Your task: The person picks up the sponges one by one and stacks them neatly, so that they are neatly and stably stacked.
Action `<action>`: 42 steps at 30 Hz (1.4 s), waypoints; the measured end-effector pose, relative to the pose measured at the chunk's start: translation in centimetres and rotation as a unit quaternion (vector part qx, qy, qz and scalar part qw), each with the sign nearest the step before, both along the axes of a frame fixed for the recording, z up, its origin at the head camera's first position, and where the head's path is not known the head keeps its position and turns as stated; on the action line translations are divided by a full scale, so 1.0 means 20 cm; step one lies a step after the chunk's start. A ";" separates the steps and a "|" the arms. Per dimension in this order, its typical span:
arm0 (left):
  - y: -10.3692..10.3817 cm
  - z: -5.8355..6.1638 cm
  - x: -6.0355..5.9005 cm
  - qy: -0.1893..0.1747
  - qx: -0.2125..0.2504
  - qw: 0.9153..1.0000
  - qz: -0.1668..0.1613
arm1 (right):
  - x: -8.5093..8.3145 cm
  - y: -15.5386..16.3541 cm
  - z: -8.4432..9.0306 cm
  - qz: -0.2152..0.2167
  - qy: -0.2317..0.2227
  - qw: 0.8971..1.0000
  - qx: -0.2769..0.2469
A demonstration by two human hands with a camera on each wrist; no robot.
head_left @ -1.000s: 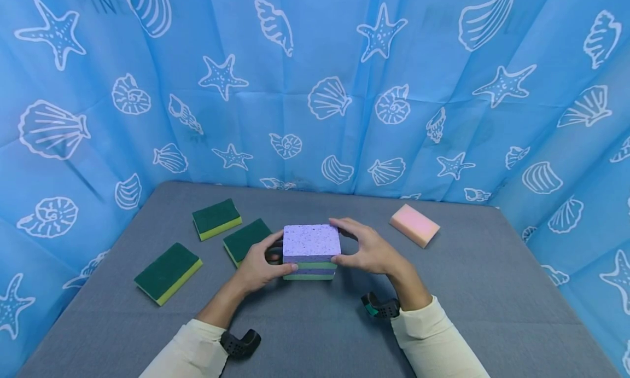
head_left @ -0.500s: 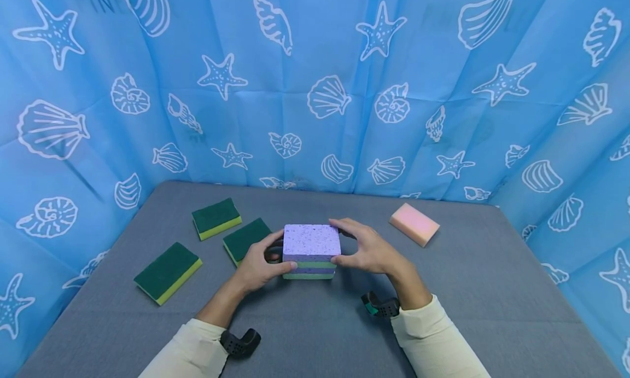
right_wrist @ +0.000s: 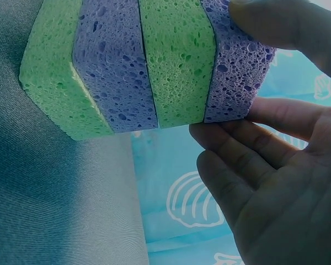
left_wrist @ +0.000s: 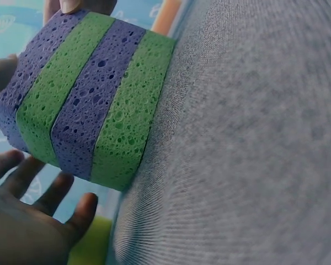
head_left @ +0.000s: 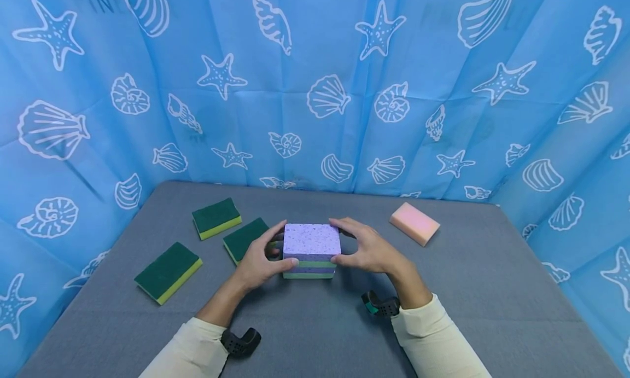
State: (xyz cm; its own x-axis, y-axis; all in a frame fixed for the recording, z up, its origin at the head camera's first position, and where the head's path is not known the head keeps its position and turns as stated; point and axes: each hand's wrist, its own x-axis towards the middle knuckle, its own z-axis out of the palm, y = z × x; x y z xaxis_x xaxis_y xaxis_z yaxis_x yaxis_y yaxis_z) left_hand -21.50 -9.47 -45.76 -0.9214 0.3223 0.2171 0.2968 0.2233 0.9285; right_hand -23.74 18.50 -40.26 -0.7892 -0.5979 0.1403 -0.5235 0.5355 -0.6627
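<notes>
So there's a stack of sponges (head_left: 311, 251) sitting in the middle of the grey bench (head_left: 492, 290), four layers going purple, green, purple, green from the top down, and everything else sits around that stack. The left hand (head_left: 257, 263) is on its left side with the thumb pressed against the front edge and the fingers reaching round the far corner; in the wrist view those fingers look spread out and barely curled, so I'd call it resting against the stack more than clamping it, though the angle isn't great. The right hand (head_left: 368, 250) cups the right side, thumb on the near corner, fingers along the back edge of the top purple layer. Left of the stack are three green scrub sponges (head_left: 215, 218), the nearest one just behind the left hand. A pink sponge (head_left: 414, 224) lies off to the stack's right, well apart from it.
</notes>
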 end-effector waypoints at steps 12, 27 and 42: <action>0.02 0.05 0.01 0.024 0.028 0.999 -0.005 | 0.00 0.00 0.01 -0.002 -0.005 1.000 0.000; 0.02 0.04 0.01 0.037 0.017 0.999 0.004 | 0.01 0.09 0.07 -0.017 0.099 0.990 -0.094; 0.04 0.21 0.10 0.027 0.020 0.999 -0.003 | 0.04 0.40 0.25 -0.138 0.209 0.937 -0.242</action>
